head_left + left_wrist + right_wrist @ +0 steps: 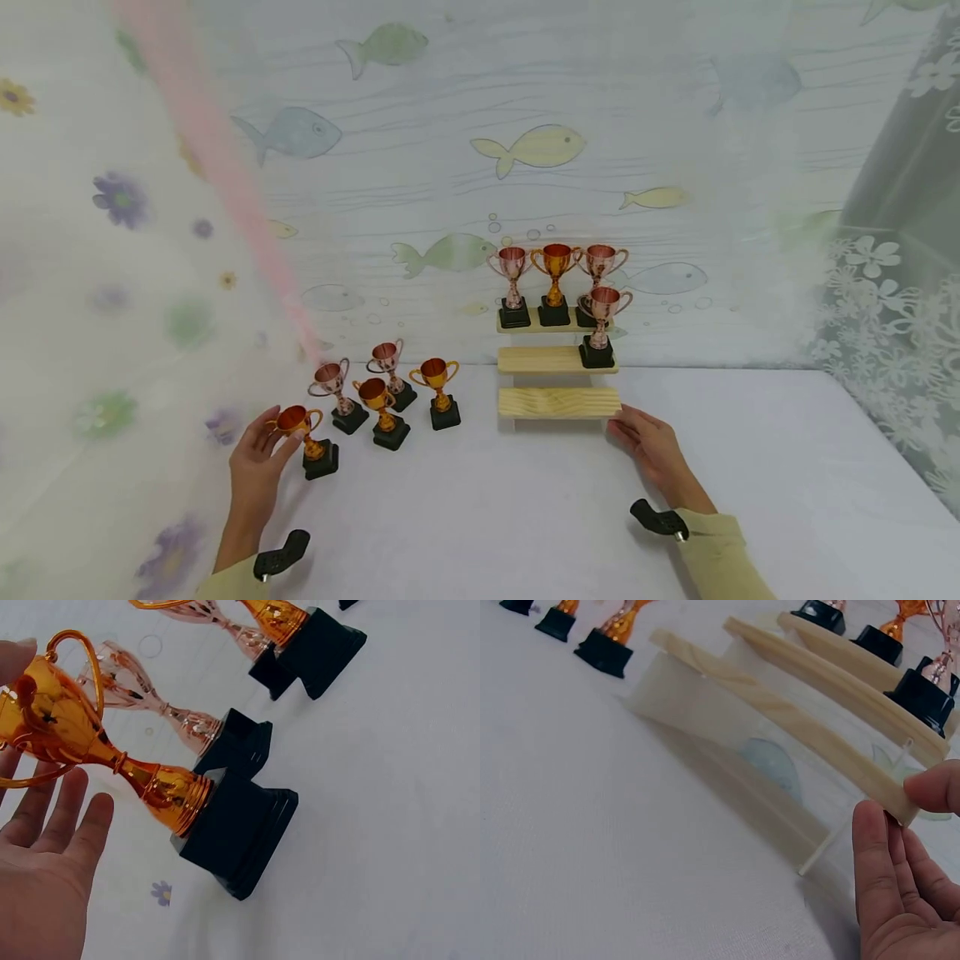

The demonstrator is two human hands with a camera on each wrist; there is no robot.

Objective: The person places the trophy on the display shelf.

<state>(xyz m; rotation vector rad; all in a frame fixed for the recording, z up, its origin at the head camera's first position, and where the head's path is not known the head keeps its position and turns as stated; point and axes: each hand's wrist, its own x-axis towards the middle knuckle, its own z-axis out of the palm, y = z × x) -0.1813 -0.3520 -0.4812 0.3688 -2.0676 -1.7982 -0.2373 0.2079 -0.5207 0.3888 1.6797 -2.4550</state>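
Observation:
At the left, my left hand (253,467) holds a small gold trophy cup (321,458) by its bowl, thumb on one side and fingers on the other. Its black base (236,832) is at the tabletop; whether it touches cannot be told. On the other side, my right hand (651,446) pinches the right end of the lowest board (558,403) of a three-tier wooden display stand, thumb above and fingers below. The top board carries a gold trophy (556,279) between two rose-gold ones. A rose-gold trophy (597,346) stands at the right end of the middle board (540,360).
Beside the held trophy stand two rose-gold trophies (348,415) (402,394) and two gold ones (390,431) (444,412). A white cloth (480,517) covers the table. Behind hangs a fish-print curtain (420,167); lace (892,292) borders the right.

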